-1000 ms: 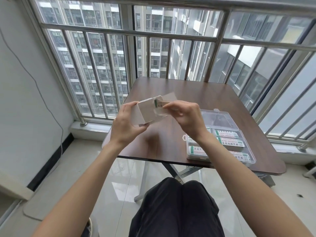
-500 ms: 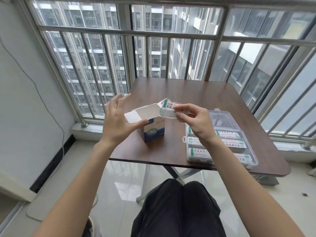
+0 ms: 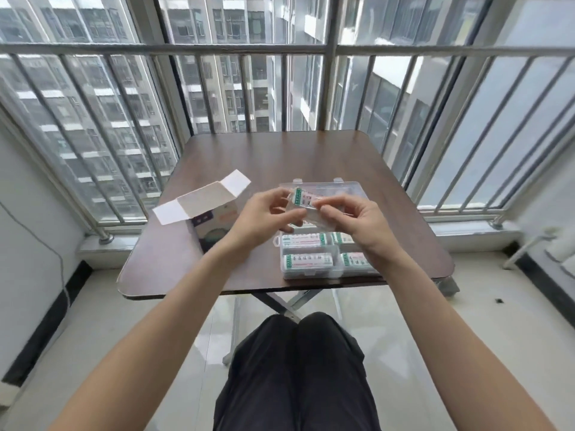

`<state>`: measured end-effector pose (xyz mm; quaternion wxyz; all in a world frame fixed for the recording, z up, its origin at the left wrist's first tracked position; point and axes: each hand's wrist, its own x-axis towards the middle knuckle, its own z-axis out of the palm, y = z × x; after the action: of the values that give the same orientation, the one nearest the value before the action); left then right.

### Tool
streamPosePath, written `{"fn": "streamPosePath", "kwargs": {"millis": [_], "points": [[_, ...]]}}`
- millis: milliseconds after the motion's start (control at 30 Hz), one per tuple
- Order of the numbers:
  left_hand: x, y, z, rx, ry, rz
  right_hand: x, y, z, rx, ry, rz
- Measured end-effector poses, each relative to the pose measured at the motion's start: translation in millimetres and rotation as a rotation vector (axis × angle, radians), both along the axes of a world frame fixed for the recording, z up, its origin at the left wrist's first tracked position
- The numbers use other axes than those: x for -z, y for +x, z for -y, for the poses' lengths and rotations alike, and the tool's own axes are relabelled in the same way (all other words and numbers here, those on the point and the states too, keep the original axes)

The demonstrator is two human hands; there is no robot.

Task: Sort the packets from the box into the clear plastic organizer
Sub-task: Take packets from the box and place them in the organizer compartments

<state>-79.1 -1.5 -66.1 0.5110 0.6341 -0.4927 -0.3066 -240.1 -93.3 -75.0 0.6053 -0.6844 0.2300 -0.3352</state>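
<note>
A white packet with a green band [image 3: 303,201] is held in the air above the clear plastic organizer [image 3: 314,270]. My left hand [image 3: 264,217] pinches its left end and my right hand [image 3: 351,220] pinches its right end. The organizer lies open on the right half of the brown table [image 3: 280,157], with several green-and-white packets in its compartments. The white box [image 3: 211,219] stands to the left of my hands, flaps open, with nothing touching it.
Metal railings and windows close off the far side and both sides of the table. My knees in dark trousers [image 3: 295,368] sit under the table's near edge. A white wall with a thin cable [image 3: 37,237] is at the left.
My left hand let go of the box, which now stands on the table, and joined my right hand on the packet. The packet moved right, over the organizer.
</note>
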Motion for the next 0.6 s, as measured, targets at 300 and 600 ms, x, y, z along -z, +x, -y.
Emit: {"fn": "streamPosePath", "kwargs": {"millis": [300, 600], "points": [[14.3, 1.5, 41.5, -0.085, -0.073, 0.079, 2.7, -39.7, 54.9, 0.225, 0.071, -0.094], [50.4, 23.6, 49.4, -0.074, -0.158, 0.489, 23.8, -32.2, 94.0, 0.363, -0.214, -0.548]]}}
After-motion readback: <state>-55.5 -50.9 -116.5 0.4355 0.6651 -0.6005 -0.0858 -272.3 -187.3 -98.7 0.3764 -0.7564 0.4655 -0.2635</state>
